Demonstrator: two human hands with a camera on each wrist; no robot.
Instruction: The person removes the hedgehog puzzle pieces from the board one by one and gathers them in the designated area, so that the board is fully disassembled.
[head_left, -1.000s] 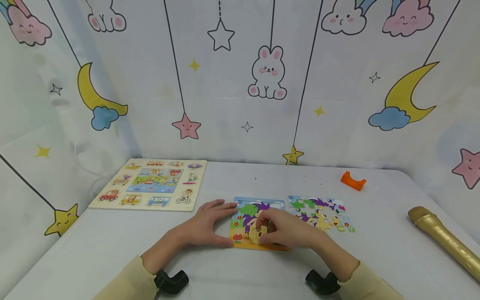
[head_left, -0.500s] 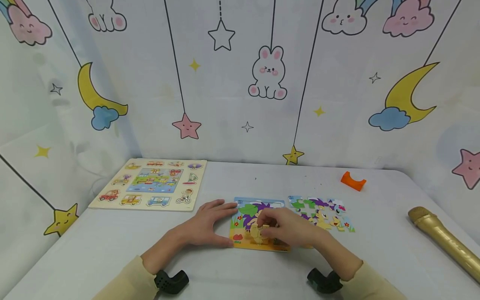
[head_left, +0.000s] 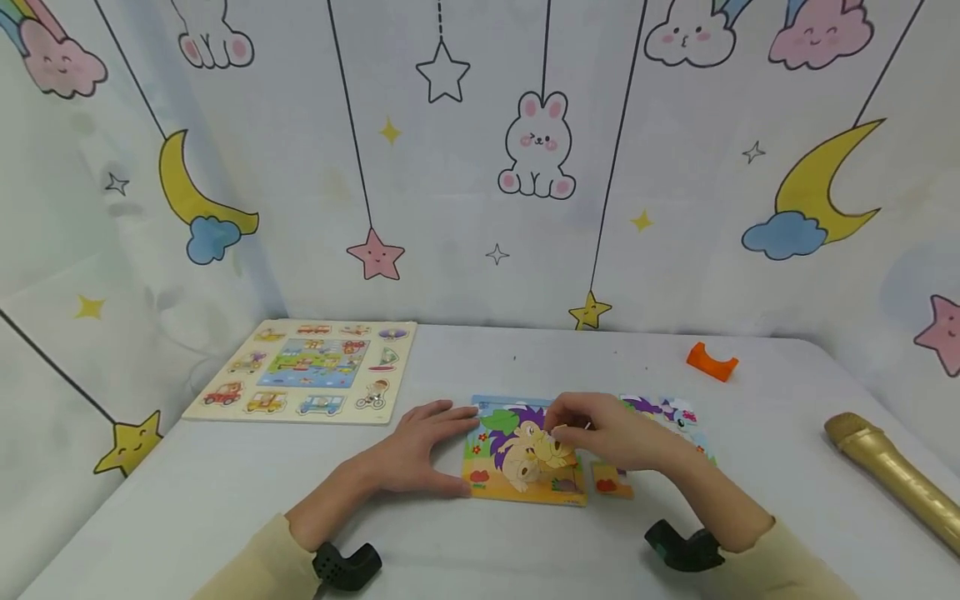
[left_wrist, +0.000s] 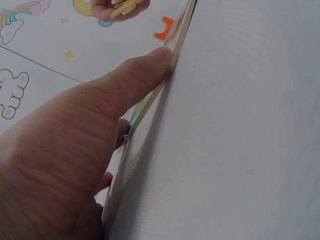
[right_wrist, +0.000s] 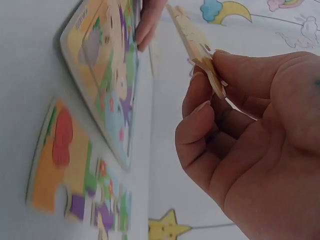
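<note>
A jigsaw board (head_left: 491,490) with a purple-spiked yellow animal picture lies in front of me. My left hand (head_left: 416,454) rests along its left side, fingers and thumb spread and touching the edge. In the left wrist view the thumb (left_wrist: 145,70) lies against the board's side. Over the board's right half, my right hand (head_left: 618,429) pinches a yellow puzzle piece (right_wrist: 190,37) between thumb and fingers. The piece is tilted and raised above the board. Loose puzzle pieces (head_left: 678,417) lie right of the board, partly hidden by the right hand; an orange one (head_left: 611,485) sits near the board's lower right corner.
A cream puzzle board (head_left: 382,396) with vehicle pictures lies at the back left. Behind the right hand is an orange curved piece (head_left: 711,363). A gold microphone (head_left: 888,475) lies at the far right. A patterned cloth (head_left: 465,183) hangs behind the white table.
My right hand has moved right and slightly away from me, lifting the yellow puzzle piece off the middle of the board. My left hand stays on the board's edge.
</note>
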